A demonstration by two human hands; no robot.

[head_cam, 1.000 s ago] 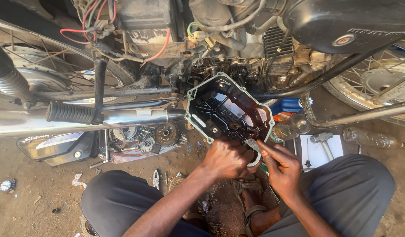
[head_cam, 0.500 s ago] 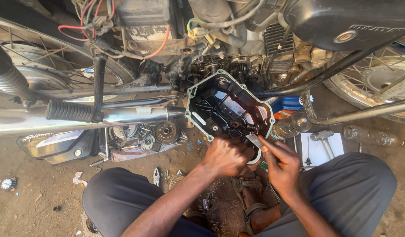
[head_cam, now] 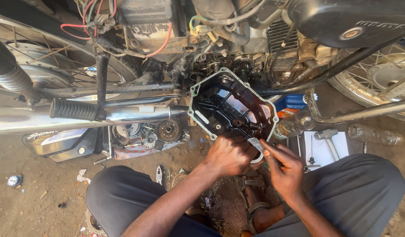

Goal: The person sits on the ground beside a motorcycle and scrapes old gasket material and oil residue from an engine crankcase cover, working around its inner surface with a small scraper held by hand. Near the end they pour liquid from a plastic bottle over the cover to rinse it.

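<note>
Blue plastic container (head_cam: pixel 294 101) w/ an orange-red label patch (head_cam: pixel 286 113) sits on the ground behind the clear bottle (head_cam: pixel 294 123), just right of the open engine cover. White sheet (head_cam: pixel 327 149) lies flat on the dirt right of that, a hammer resting on it. Far left, dark side panel (head_cam: pixel 57 142) carries a silvery decal strip (head_cam: pixel 38 136); no screens in sight.

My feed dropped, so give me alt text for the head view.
Both hands meet at the lower edge of an oily engine cover: the left hand grips it, the right hand presses a flat scraper to its rim. A motorcycle lies behind, a hammer at right.
</note>
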